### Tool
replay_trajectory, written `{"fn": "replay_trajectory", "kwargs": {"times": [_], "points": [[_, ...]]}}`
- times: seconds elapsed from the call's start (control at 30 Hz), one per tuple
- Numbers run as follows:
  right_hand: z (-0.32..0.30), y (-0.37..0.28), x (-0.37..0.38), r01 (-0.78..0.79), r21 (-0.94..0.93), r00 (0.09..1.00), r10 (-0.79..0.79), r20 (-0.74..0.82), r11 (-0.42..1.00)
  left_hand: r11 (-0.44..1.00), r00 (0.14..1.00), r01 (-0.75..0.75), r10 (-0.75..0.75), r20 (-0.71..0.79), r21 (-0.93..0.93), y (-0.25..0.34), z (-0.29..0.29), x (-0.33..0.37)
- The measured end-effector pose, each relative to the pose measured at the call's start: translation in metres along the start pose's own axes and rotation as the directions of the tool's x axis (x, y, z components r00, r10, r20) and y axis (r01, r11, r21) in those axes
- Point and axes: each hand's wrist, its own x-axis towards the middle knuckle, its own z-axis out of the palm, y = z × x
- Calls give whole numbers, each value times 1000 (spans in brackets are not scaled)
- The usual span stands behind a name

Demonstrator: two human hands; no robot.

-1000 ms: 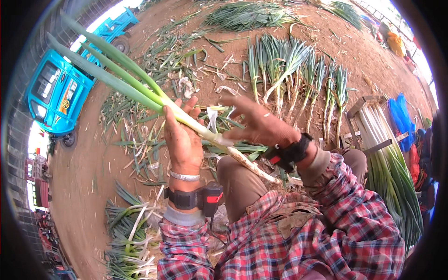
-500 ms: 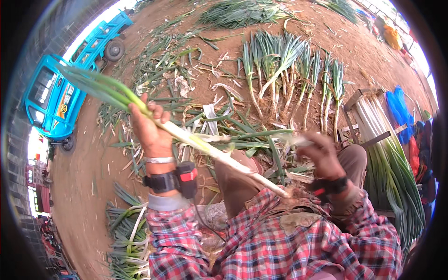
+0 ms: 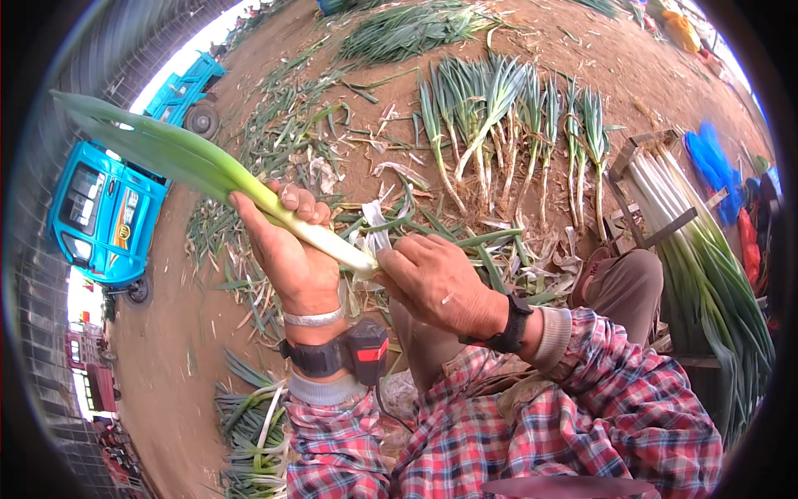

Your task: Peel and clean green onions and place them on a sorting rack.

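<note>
My left hand [image 3: 291, 249] is closed round the pale stalk of a long green onion [image 3: 241, 179], its thumb lying along the stalk. The onion's broad green leaves point up and to the left, past my fingers. At the lower end of the visible white part, my right hand [image 3: 436, 279] is pinched shut against the stalk, knuckles upward. Its fingers hide how the stalk runs on from there and whether a peeled layer is between them. Below both hands, stripped leaves and pale skins [image 3: 378, 224] litter the ground.
Untrimmed green onions [image 3: 482, 108] with roots lie in a row ahead. At right, a frame [image 3: 665, 229] holds cleaned onions, beside a blue bag [image 3: 715, 170]. More onions [image 3: 249, 424] lie at lower left; a blue three-wheeled truck [image 3: 108, 212] stands at far left.
My right hand has come in from the right to the stalk, near my left hand. The onion's long white lower part, earlier reaching toward my lap, no longer shows.
</note>
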Motion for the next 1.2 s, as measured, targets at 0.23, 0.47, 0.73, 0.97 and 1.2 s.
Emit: {"fn": "replay_trajectory", "kwargs": {"times": [0.23, 0.47, 0.73, 0.97, 1.2], "points": [[5, 5, -10, -43, 154, 998, 48, -27, 987, 997, 990, 24, -34, 138, 73, -5, 10, -7], [20, 32, -21, -545, 624, 817, 520, 248, 559, 968, 778, 223, -102, 620, -120, -8, 5, -1], [15, 13, -3, -254, 885, 665, 594, 453, -390, 999, 999, -24, 23, 42, 23, -3, -5, -5], [-7, 6, -6, -140, 864, 782, 482, 396, -484, 996, 994, -57, 62, -84, 65, -2, -61, 2], [-82, 120, -134, -874, 388, 465, 731, 499, 292, 966, 936, -200, 238, -260, 167, 102, -150, 28]]}}
